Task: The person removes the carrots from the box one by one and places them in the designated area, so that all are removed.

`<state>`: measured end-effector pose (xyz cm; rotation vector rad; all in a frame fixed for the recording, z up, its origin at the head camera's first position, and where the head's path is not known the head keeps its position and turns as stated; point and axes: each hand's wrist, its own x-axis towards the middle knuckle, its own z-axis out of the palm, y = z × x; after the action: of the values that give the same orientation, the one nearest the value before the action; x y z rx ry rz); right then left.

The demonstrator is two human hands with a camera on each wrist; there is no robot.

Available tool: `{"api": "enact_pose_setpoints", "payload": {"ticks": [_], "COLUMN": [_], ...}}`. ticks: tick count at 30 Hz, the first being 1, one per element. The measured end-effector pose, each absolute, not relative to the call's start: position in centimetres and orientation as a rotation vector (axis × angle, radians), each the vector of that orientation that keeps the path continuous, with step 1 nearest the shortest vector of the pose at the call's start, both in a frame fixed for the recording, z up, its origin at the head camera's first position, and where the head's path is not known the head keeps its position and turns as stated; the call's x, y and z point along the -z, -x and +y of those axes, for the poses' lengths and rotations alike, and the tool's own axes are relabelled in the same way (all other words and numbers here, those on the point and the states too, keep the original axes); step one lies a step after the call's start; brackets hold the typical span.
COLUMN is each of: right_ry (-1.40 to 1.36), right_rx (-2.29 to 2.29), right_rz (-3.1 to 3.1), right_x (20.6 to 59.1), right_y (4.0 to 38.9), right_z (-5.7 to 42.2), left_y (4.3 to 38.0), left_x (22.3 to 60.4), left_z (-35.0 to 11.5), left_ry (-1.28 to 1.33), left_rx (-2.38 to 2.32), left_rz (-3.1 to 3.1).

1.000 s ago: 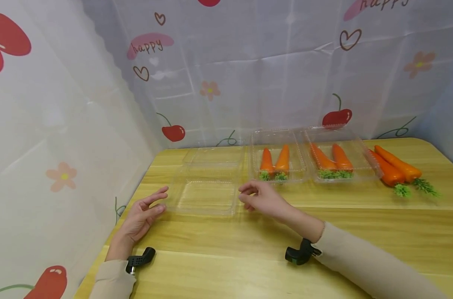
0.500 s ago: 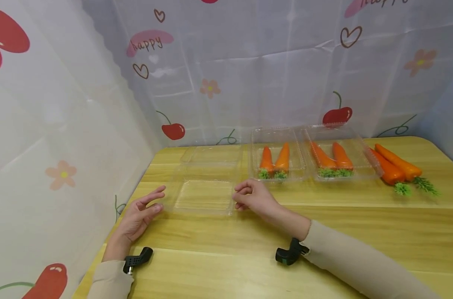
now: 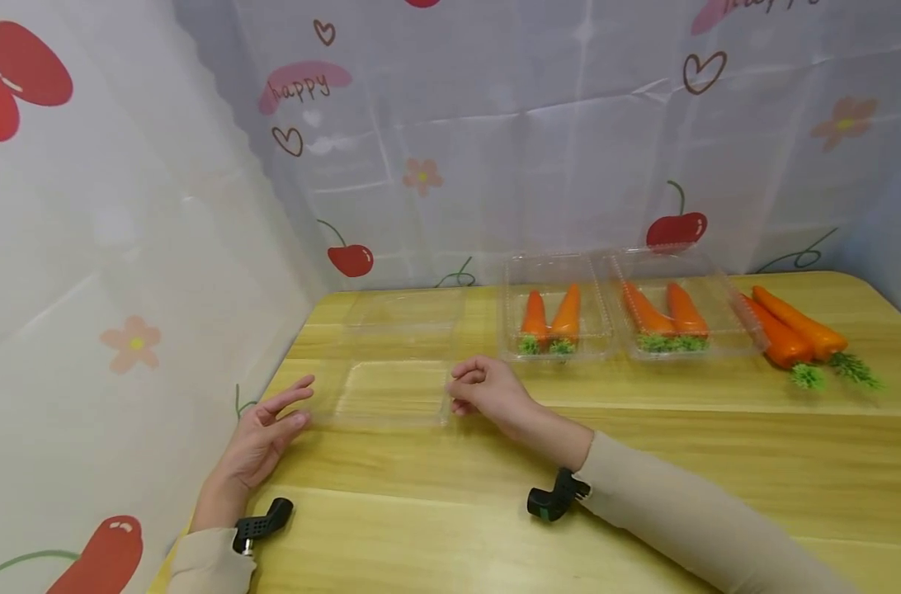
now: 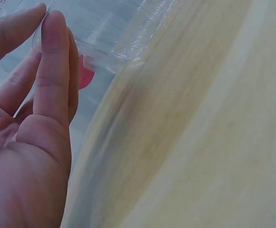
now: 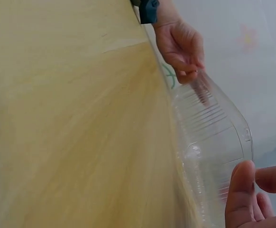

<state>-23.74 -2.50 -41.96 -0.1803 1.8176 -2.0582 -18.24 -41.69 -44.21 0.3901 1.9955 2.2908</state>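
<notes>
A clear plastic clamshell box [image 3: 393, 389] with its lid [image 3: 406, 310] laid back lies at the left of the wooden table, and wood grain shows through its bottom. My left hand [image 3: 263, 437] pinches the box's left rim between thumb and fingers; in the left wrist view the thumb [image 4: 55, 52] covers part of that edge. On the opposite side, my right hand [image 3: 491, 389] pinches the right rim. The right wrist view shows the ribbed box wall [image 5: 209, 123] stretching between the two hands.
Right of my hands stand two more open clear boxes, one [image 3: 513, 326] beside the other [image 3: 725, 330], each holding two carrots with green tops. Two loose carrots [image 3: 799, 326] lie farther right. A patterned cloth [image 3: 495, 181] hangs behind the table [image 3: 421, 528].
Both hands and the clear box between them have shifted left across the table. The right forearm has come left with them. The carrots and the other boxes stay in place.
</notes>
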Motion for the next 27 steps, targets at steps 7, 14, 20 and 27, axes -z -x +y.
{"api": "enact_pose_setpoints", "payload": {"ticks": [7, 14, 20, 27], "right_ry": [0.156, 0.158, 0.153, 0.161], "right_rx": [2.107, 2.128, 2.151, 2.160], "right_rz": [1.750, 1.738, 1.706, 1.677], "right_x": [41.9, 41.9, 41.9, 42.1], "right_y": [24.3, 24.7, 24.8, 24.8], "right_z": [-3.8, -5.2, -6.9, -8.7], "left_y": [18.0, 17.9, 17.7, 17.1], "left_x": [44.2, 43.9, 43.5, 43.6], "left_z": [-42.3, -42.8, -43.3, -44.3], "left_ry": [-0.380, -0.330, -0.264, -0.285], "left_rx": [-2.308, -2.360, -2.445, -2.544], "left_rz": [2.004, 2.020, 2.003, 1.914]}}
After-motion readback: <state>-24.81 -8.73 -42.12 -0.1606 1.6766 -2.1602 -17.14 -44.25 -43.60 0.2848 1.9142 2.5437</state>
